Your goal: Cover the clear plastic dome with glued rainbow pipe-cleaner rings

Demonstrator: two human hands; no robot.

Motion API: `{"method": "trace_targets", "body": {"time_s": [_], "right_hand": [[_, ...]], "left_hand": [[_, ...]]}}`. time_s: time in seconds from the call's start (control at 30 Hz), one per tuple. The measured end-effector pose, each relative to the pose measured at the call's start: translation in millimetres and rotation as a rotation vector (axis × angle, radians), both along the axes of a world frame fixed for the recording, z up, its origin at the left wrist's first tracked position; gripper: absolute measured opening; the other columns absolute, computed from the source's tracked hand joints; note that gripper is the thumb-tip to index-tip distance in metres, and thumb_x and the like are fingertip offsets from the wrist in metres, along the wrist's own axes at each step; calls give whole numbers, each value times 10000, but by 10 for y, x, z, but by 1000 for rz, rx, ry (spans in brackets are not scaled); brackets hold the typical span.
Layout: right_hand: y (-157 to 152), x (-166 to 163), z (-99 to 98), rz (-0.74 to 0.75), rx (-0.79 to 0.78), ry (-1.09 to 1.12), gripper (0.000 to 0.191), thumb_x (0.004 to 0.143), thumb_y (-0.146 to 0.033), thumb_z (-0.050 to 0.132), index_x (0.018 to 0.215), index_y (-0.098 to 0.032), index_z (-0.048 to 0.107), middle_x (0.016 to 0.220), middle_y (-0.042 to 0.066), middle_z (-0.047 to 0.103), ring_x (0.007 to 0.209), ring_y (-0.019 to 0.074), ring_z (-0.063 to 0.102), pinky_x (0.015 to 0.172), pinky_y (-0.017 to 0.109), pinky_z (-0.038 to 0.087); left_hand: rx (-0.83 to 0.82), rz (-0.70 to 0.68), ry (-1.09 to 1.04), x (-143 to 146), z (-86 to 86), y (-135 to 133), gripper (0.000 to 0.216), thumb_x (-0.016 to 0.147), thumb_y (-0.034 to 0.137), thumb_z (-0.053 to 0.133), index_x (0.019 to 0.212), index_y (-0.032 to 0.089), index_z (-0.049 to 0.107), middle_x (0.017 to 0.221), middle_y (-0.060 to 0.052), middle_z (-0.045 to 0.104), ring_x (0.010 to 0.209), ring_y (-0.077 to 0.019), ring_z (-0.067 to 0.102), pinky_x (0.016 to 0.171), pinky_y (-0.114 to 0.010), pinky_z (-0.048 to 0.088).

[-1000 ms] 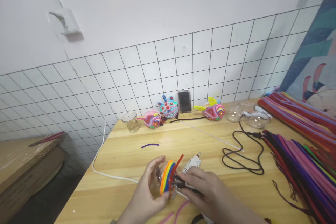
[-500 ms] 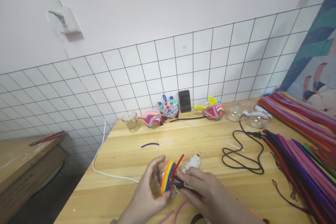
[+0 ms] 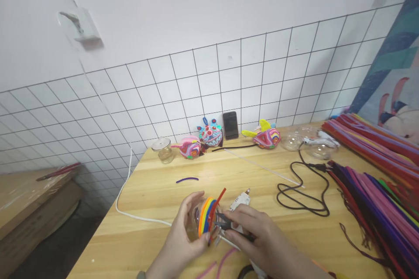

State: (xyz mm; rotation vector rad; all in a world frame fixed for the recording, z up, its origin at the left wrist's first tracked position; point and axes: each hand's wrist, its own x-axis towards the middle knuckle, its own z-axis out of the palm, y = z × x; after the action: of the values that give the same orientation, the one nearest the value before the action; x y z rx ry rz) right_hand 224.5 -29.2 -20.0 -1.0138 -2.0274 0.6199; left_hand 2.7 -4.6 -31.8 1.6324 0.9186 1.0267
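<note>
My left hand (image 3: 183, 237) is closed around a clear plastic ball (image 3: 194, 222) above the tabletop. Bands of orange, yellow and blue pipe cleaner (image 3: 204, 218) run round the ball. Along their right edge lies a red pipe cleaner (image 3: 218, 205), its free end sticking up and away. My right hand (image 3: 253, 231) pinches black tweezers (image 3: 225, 222), whose parted tips are close to the red pipe cleaner; whether they touch it I cannot tell. Just behind my right fingers is a white glue gun (image 3: 240, 200), partly hidden. Pink pipe cleaner pieces (image 3: 225, 261) lie near the front.
Finished pipe-cleaner figures (image 3: 211, 134) and a phone (image 3: 230, 125) line the back. A glass jar (image 3: 163, 150) stands back left, clear balls (image 3: 322, 150) back right. Bundles of pipe cleaners (image 3: 366, 196) fill the right side, beside a looped black cable (image 3: 303, 207).
The ball has shifted slightly left and turned, showing more of the red pipe cleaner. The tweezers' tips have drawn a little away from the bands.
</note>
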Motion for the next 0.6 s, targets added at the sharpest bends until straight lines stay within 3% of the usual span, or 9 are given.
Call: {"method": "trace_targets", "body": {"time_s": [0.17,0.37,0.6], "right_hand": [[-20,-10,30,58,8,-12,368,913,-150,585,1251,-285,641,921,36,684,821,158,652,745,226,521],[-10,-33,63,61,37,-1,428,904,-128,570,1300,-286,611,972,53,686,848,167,650,790,239,536],[-1,-31,-29,24,3,7,422,911,-186,575,1318,-290,612,908,53,691,781,176,652,743,266,554]], "left_hand": [[-63,5,-39,35,39,6,703,770,392,734,1327,239,333,1456,-208,424,1363,-359,433,1127,-524,353],[-64,8,-31,58,56,-11,706,762,376,745,1326,252,339,1457,-198,427,1364,-354,434,1123,-516,361],[-69,-2,-36,64,97,-32,713,758,424,742,1319,247,339,1451,-203,431,1356,-346,445,1128,-510,350]]}}
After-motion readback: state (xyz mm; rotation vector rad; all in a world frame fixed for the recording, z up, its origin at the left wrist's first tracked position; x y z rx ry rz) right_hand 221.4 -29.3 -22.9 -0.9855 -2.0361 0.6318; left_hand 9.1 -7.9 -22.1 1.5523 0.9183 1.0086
